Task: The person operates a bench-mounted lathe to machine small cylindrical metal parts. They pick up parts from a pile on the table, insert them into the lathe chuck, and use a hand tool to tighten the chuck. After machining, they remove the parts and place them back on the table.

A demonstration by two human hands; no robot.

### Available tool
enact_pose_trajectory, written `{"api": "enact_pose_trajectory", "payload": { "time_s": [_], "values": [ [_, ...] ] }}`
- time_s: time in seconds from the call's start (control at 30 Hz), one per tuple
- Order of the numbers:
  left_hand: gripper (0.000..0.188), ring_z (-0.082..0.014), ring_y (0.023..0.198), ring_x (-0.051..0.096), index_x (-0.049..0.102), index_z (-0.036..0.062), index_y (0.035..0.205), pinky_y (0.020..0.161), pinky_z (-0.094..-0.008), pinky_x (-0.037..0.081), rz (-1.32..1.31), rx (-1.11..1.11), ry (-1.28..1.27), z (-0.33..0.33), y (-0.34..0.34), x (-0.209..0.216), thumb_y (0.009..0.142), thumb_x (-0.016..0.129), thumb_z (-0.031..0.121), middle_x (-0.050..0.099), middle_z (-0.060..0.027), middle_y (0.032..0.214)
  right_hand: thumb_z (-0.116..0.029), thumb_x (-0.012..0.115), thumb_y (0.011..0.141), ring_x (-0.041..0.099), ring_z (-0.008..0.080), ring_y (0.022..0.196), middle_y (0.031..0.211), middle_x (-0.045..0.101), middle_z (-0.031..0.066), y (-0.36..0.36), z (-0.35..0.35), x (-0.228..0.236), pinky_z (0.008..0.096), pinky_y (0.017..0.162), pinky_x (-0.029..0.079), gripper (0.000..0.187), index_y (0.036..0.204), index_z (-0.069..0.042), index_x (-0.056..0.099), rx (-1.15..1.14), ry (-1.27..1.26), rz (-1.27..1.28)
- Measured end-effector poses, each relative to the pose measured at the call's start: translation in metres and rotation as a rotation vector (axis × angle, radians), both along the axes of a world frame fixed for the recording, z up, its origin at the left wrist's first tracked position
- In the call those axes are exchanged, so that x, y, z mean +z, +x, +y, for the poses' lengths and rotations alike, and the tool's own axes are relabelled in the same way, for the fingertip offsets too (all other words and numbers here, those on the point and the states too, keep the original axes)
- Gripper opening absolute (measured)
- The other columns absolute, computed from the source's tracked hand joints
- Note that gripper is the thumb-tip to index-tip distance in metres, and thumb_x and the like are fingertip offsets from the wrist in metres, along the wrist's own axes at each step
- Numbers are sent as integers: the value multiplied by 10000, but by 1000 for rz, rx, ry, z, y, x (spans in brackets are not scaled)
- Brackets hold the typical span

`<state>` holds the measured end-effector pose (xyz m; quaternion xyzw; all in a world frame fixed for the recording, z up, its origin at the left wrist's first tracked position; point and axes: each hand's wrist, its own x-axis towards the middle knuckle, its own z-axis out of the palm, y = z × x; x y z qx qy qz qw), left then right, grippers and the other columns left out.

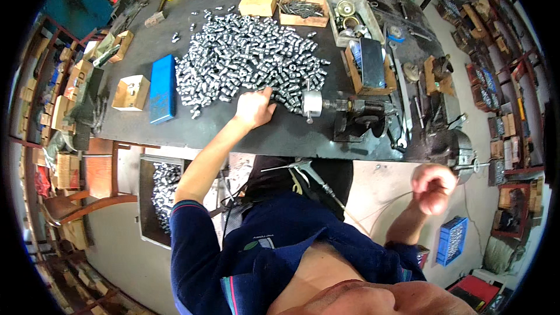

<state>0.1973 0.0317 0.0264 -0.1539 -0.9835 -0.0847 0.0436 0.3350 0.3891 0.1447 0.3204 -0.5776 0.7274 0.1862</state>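
Observation:
A broad heap of small shiny metal cylindrical fittings [245, 52] covers the middle of the dark workbench [204, 131]. At the heap's near edge is my left hand [255, 109], back upward, with its fingers curled in; whatever they may hold is hidden. To its right stands a bench-mounted fixture [361, 116] with a round silver chuck [312, 103] at its left end. My right hand [433, 188] is raised off the bench's front right, its fingers curled together and slightly blurred. I cannot make out anything inside it. A bench vise [455, 150] is just beyond that hand.
Left of the heap lie a blue case [163, 89] and a small open box [130, 93]. A phone-like dark slab [372, 63] rests over a wooden box. Below the bench's front edge, an air gun [309, 169] and a bin of fittings [165, 198] show. Shelves line both sides.

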Motion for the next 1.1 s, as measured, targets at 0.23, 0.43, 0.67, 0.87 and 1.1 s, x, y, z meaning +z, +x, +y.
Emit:
{"api": "enact_pose_trajectory", "payload": {
  "time_s": [0.23,0.43,0.67,0.87,1.1],
  "values": [
    [269,-295,632,600,488,47,868,583,-384,479,156,-52,76,-4,-6,-20,700,600,226,598,-132,708,-278,630,688,312,77,368,476,412,41,9,33,-56,203,344,228,458,905,116,540,-135,-239,-461],
    [232,-290,604,598,503,58,854,552,-375,473,170,-53,97,-13,-3,-22,704,587,213,595,-123,644,-261,569,749,271,59,394,493,366,6,-4,35,-65,193,359,243,374,912,75,542,-203,-57,-451],
    [119,-107,463,520,511,4,727,456,-245,446,-514,98,1093,-14,10,11,759,604,72,535,-41,540,-74,479,719,528,177,886,955,591,127,-39,60,-128,257,808,387,283,946,58,584,-443,24,-567],
    [164,-131,591,567,558,-35,951,581,-258,501,-554,-267,1677,5,32,55,805,560,40,575,-81,697,-138,531,650,430,137,631,766,509,88,-68,29,-113,216,563,380,269,868,17,553,-41,-904,-675],
    [191,-191,610,611,542,-38,979,582,-269,499,-682,-310,1849,15,34,53,820,542,67,594,-119,719,-141,469,658,301,78,483,645,419,27,-66,18,-95,192,409,252,235,830,3,539,-193,-747,-709]
  ]
}}
